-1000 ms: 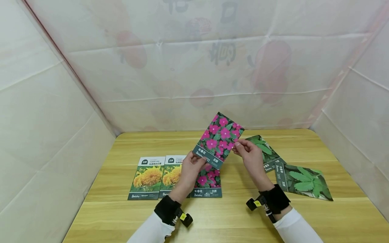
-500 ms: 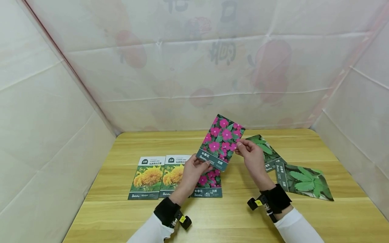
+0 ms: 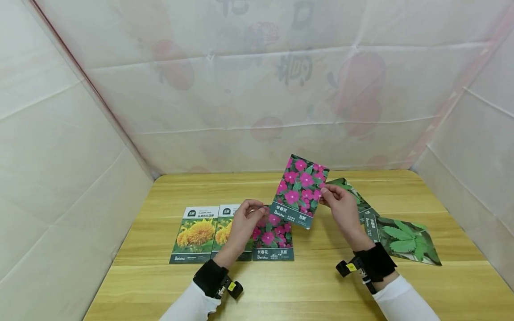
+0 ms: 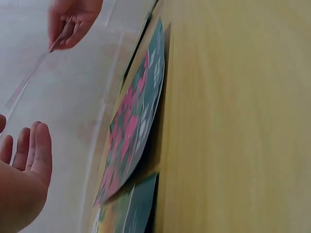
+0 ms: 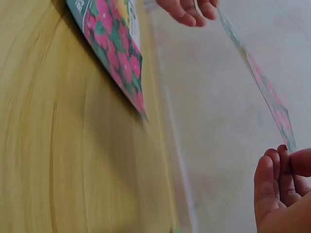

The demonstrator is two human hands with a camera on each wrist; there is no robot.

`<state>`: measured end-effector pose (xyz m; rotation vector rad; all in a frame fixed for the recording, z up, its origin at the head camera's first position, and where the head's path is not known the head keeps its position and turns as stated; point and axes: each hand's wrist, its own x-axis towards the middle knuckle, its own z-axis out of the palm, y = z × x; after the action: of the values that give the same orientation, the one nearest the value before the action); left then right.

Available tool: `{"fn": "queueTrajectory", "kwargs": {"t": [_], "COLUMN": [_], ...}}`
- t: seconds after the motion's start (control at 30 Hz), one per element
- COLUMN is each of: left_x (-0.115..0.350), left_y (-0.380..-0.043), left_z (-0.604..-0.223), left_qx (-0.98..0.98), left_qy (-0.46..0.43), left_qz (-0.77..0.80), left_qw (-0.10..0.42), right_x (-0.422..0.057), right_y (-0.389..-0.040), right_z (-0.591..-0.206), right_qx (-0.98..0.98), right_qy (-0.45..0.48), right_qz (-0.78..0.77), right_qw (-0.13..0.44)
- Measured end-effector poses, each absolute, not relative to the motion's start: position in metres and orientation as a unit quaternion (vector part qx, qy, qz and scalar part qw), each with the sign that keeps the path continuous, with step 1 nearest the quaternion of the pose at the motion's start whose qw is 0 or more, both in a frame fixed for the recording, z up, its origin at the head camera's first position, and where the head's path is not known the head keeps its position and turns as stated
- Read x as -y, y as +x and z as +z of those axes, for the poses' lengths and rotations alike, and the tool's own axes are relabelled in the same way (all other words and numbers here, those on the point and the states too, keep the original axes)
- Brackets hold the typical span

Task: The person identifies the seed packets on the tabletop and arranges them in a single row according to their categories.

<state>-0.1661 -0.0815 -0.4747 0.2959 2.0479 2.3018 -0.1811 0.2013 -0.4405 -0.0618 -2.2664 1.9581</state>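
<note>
Plainly, the right hand [image 3: 343, 209] pinches the pink-flower packet [image 3: 299, 191] by its three o'clock edge, between thumb and fingers; this packet is up in the air above the worktop [image 3: 305, 290], its picture side facing the head camera and its top tipped towards one o'clock. The left hand [image 3: 245, 223] is at eight o'clock of it, grasping nothing, with its fingers relaxed and fairly straight in the left wrist view; whether a fingertip brushes the packet's lower corner I cannot tell.

Below, on the worktop, a second pink-flower packet [image 3: 273, 238] lies at seven o'clock of the raised one, partly covered by it in the head view; next to that, towards nine o'clock, come two yellow-flower packets in the same row, the inner one [image 3: 222, 234] partly hidden behind the left hand, the outer one [image 3: 194, 234] in full sight; all three have their lettered dark bands at six o'clock.

Past the right hand lie two green-leaf packets, both turned askew; the farther [image 3: 355, 194] is at three o'clock of the raised packet and half hidden, the nearer [image 3: 409, 240] at four o'clock; black straps [image 3: 375, 261] circle both wrists, above white sleeves [image 3: 405, 303]; pale cloth [image 3: 201, 102] stands at twelve o'clock.
</note>
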Motion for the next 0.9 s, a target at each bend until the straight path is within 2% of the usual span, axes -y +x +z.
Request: {"fn": "queueTrajectory", "kwargs": {"t": [0.1,0.23,0.4,0.63,0.9], "left_x": [0.088,0.100,0.113,0.123,0.120], "left_y": [-0.167,-0.176,-0.190,-0.180,-0.166], "left_z": [-0.476,-0.501,-0.529,-0.509,-0.470], "left_qx": [-0.672,-0.682,-0.678,-0.690,-0.698], "left_qy": [0.111,0.157,0.143,0.188,0.106], "left_qz": [0.732,0.714,0.721,0.698,0.708], "left_qw": [0.007,-0.022,-0.010,-0.036,0.004], "right_x": [-0.209,-0.218,-0.226,-0.235,-0.243], "right_y": [-0.180,-0.179,-0.177,-0.173,-0.169], "right_z": [-0.442,-0.444,-0.447,-0.451,-0.457], "right_qx": [0.766,0.784,0.796,0.809,0.830], "right_qy": [-0.017,-0.017,-0.014,-0.005,-0.012], "right_qz": [0.640,0.619,0.605,0.587,0.557], "right_qw": [0.063,0.041,0.013,-0.011,-0.038]}}
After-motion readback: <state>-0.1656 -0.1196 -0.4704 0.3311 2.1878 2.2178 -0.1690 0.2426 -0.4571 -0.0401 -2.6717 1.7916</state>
